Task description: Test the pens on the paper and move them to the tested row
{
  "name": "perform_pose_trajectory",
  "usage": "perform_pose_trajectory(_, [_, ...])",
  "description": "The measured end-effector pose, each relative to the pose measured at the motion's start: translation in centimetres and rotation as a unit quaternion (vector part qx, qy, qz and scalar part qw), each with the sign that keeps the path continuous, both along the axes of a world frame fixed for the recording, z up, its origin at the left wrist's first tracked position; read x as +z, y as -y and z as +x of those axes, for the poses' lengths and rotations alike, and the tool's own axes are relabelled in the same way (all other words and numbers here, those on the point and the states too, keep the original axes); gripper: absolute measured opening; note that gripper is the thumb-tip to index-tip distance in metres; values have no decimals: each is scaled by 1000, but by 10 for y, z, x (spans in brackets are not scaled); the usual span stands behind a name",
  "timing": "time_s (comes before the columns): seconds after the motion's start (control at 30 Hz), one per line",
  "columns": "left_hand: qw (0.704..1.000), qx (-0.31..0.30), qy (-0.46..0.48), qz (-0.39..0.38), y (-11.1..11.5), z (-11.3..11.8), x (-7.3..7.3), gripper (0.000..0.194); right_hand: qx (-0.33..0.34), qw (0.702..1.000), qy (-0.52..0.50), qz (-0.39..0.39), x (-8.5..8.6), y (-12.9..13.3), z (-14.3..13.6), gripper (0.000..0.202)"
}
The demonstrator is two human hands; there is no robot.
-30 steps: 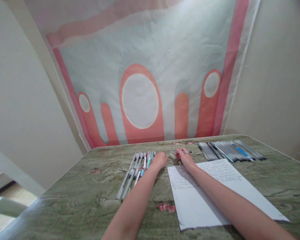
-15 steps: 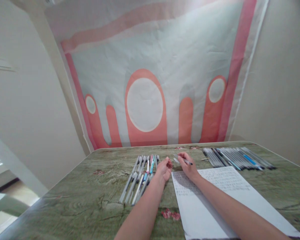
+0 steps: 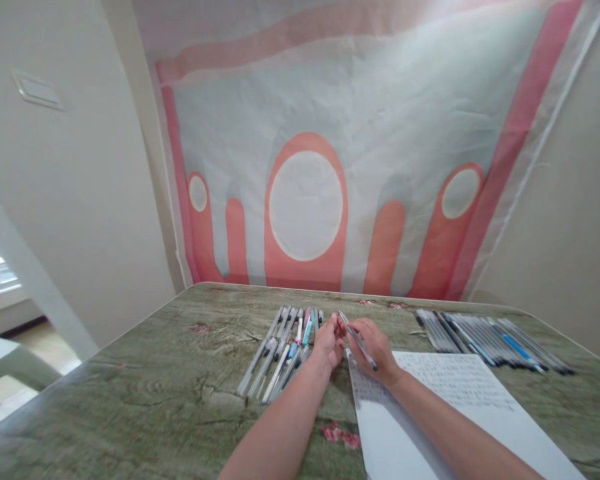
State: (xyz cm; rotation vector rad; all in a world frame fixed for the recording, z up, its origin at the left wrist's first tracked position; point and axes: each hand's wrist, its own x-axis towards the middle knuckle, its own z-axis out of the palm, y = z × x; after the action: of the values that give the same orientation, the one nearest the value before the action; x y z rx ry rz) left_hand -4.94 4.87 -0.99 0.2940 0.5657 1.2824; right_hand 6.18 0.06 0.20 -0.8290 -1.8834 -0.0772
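Nearest on the wood-patterned table [image 3: 180, 393], a white paper [image 3: 473, 393] with lines of writing lies at 4 o'clock from the hands. At its upper left corner, the right hand [image 3: 379, 348] has its fingers closed on 1 clear pen [image 3: 363, 347], slanting from 11 to 5 o'clock, while the left hand [image 3: 329, 342] is half curled at the pen's far end, and I cannot tell whether it grips something. Loose pens [image 3: 279, 369] lie at 9 o'clock, a longer row of pens [image 3: 485, 339] at 3 o'clock, and a pink-and-grey wall cover [image 3: 305, 100] hangs at 12 o'clock.
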Motion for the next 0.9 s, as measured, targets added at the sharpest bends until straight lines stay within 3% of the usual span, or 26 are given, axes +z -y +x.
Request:
perform_pose_trajectory(0.27, [999,-36,-9,7,2,0,-1,18,8,1000,-8,-16,1,2,-2,19])
perform_pose_trajectory(0.4, [1000,-12,6,27,-2,-1,-5,8,0,999,-19,-31,0,0,0,17])
perform_pose_trajectory(0.6, [999,10,37,27,-1,-2,-7,21,-17,999,-25,-27,-3,-2,1,13])
perform_pose_trajectory(0.9, [999,-4,18,36,1,-2,-4,24,7,999,-26,-21,-4,-2,0,13])
